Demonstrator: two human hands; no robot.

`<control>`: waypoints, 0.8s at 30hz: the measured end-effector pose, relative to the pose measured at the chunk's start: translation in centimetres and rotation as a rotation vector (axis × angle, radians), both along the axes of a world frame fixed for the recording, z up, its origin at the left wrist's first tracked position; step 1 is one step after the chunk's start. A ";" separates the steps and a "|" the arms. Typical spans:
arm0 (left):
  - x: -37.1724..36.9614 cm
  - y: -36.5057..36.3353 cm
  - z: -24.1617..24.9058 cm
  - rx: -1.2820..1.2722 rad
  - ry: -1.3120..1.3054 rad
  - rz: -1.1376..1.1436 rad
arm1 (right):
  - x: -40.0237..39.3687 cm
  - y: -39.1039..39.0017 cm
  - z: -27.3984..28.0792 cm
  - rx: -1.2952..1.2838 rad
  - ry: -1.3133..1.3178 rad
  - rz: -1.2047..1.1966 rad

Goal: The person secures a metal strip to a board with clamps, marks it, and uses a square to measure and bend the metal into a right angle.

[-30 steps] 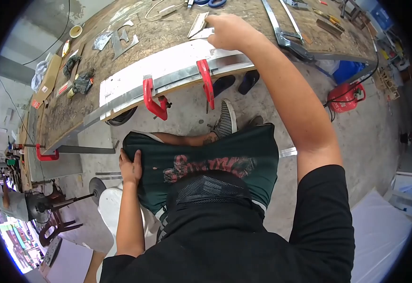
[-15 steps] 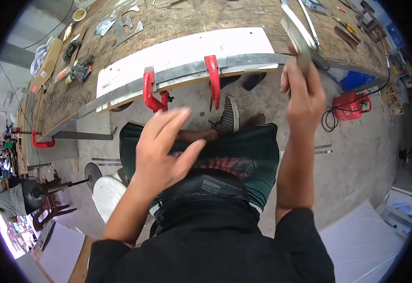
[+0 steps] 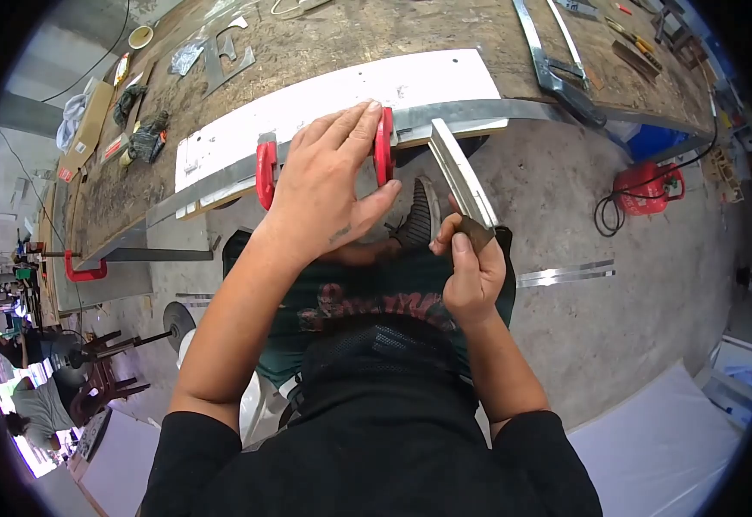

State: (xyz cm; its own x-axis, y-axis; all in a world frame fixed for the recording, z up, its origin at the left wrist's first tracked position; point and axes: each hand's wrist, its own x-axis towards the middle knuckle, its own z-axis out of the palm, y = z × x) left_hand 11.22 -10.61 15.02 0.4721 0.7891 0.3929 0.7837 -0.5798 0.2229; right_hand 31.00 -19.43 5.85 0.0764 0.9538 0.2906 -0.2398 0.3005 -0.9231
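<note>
On the near side of the white board (image 3: 432, 77), the right hand (image 3: 471, 258) pinches a short pale-edged piece (image 3: 464, 177) between thumb and fingers, its far end tilted toward the board. The left hand (image 3: 328, 185) reaches over the board's near edge, fingers extended beside the right-hand red clamp (image 3: 383, 146), though whether it grips anything cannot be told. A metal strip (image 3: 466, 110) lies along that edge, and a black-handled saw (image 3: 576, 102) rests right of the board.
</note>
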 end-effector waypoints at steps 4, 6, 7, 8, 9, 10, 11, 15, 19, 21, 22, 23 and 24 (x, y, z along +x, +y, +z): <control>-0.6 0.3 0.5 -0.070 -0.047 -0.037 | -0.8 0.5 -0.9 0.105 -0.020 -0.032; -1.0 0.4 0.7 -0.091 -0.046 -0.050 | -1.6 0.0 -1.0 0.052 0.052 -0.066; -0.9 0.3 0.9 -0.099 -0.030 -0.044 | -1.5 -0.1 -0.8 0.047 -0.009 -0.076; -1.0 0.2 1.2 -0.120 -0.047 -0.043 | -1.6 -0.3 -1.3 0.043 0.023 -0.061; -1.1 0.2 1.1 -0.117 -0.059 -0.047 | -1.4 -0.5 -1.5 0.061 -0.055 -0.065; -1.2 0.1 1.2 -0.115 -0.063 -0.051 | -1.5 -0.5 -1.9 0.064 -0.048 -0.065; -1.2 0.2 1.3 -0.123 -0.070 -0.055 | -1.5 -0.4 -2.0 0.088 -0.047 -0.044; -1.7 0.4 1.0 -0.133 -0.108 -0.072 | -1.7 -0.7 -2.7 0.177 -0.141 -0.056; -1.7 0.3 0.9 -0.128 -0.140 -0.077 | -1.6 -0.2 -2.8 0.241 -0.272 -0.044; -1.7 0.3 0.9 -0.139 -0.150 -0.084 | -1.6 0.2 -2.6 0.234 -0.345 -0.034; -1.8 0.5 1.0 -0.136 -0.169 -0.089 | -1.7 0.4 -2.7 0.266 -0.327 -0.044; -1.8 0.4 0.9 -0.152 -0.190 -0.100 | -1.7 0.0 -2.7 0.280 -0.314 -0.058; -1.7 0.4 0.8 -0.175 -0.202 -0.095 | -1.7 -0.5 -2.7 0.290 -0.297 -0.078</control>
State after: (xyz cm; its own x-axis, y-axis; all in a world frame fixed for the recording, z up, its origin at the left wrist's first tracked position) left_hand 9.50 -10.25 15.85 0.4732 0.8092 0.3484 0.6575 -0.5876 0.4717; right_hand 29.32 -19.93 3.13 0.0173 0.8238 0.5666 0.0577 0.5650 -0.8231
